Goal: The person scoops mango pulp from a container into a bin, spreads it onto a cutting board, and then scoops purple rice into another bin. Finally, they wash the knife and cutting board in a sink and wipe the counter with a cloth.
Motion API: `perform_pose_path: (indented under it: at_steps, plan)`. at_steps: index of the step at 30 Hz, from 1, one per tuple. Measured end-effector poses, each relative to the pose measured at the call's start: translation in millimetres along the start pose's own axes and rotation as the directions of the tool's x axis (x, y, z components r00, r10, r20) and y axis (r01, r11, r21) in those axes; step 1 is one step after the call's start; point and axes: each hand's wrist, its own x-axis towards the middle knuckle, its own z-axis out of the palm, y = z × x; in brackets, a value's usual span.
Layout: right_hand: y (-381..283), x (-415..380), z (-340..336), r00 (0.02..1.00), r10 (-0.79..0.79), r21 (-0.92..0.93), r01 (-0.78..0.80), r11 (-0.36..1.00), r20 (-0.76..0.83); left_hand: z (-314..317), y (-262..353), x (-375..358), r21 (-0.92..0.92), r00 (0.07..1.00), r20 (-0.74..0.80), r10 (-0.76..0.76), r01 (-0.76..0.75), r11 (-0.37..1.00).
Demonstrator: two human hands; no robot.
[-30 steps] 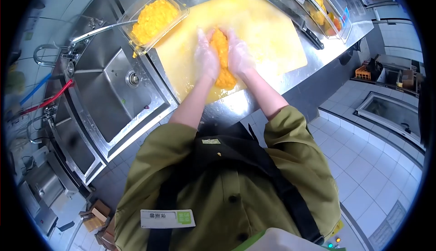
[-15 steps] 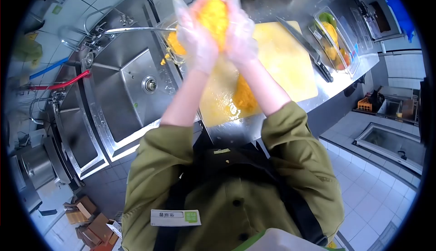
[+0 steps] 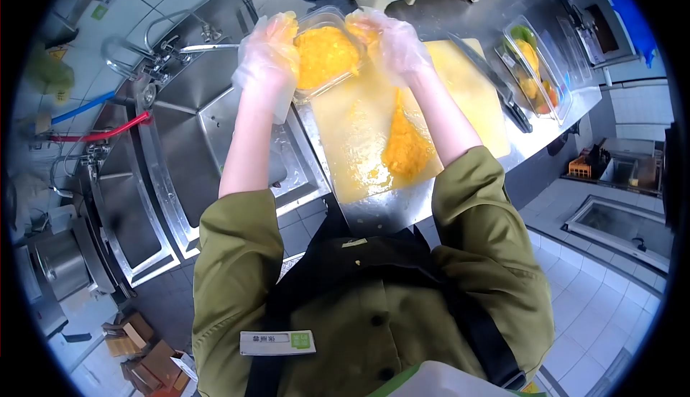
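Orange pulp (image 3: 327,58) has just gone from cupped palms into the clear container (image 3: 310,96), leaving one heap (image 3: 407,150) on the yellow board (image 3: 471,81). Left hand (image 3: 267,51) half-curled at the container's side, grip on it unclear; right hand (image 3: 397,43) loosely open beside the opposite rim, holding nothing.

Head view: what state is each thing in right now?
Left hand, gloved, smeared yellow
Right hand, gloved, smeared yellow
Pulp tub, uncovered, holding yellow pulp
Cutting board, flat, wet
Yellow pile, heaped on the board
Knife, lying flat, blade bare
Fruit tub, holding fruit; lid unclear
Sink, wet along its edge
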Motion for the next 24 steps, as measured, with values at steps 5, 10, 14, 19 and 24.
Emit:
perform_pose_path:
  at_steps: [5,10,14,19,24]
  plan:
    - [14.5,-56.8,-45.1,0.930,0.365,0.287,-0.337,0.897,-0.049,24.0,-44.7,-52.6,-0.021,0.976,0.106,-0.188,0.191,0.981]
    - [38.1,-87.7,-54.7,0.841,0.540,0.121,-0.534,0.837,-0.024,6.1,-81.3,-110.4,0.599,0.997,0.078,-0.014,-0.036,0.800]
    - [61.5,-110.8,-49.1,0.821,0.567,0.356,-0.512,0.782,-0.065,-10.7,-53.1,-83.0,0.896,0.911,0.380,0.158,-0.405,0.181]
    - [75.5,-121.7,-51.1,0.854,0.515,0.368,-0.455,0.811,-0.080,4.4,-67.9,-43.3,0.525,0.626,0.779,-0.025,-0.674,-0.521]
    - [60.3,-146.7,-62.8,0.821,0.559,0.340,-0.497,0.799,-0.114,30.0,-48.0,-43.4,0.924,0.925,0.293,-0.243,-0.339,-0.176]
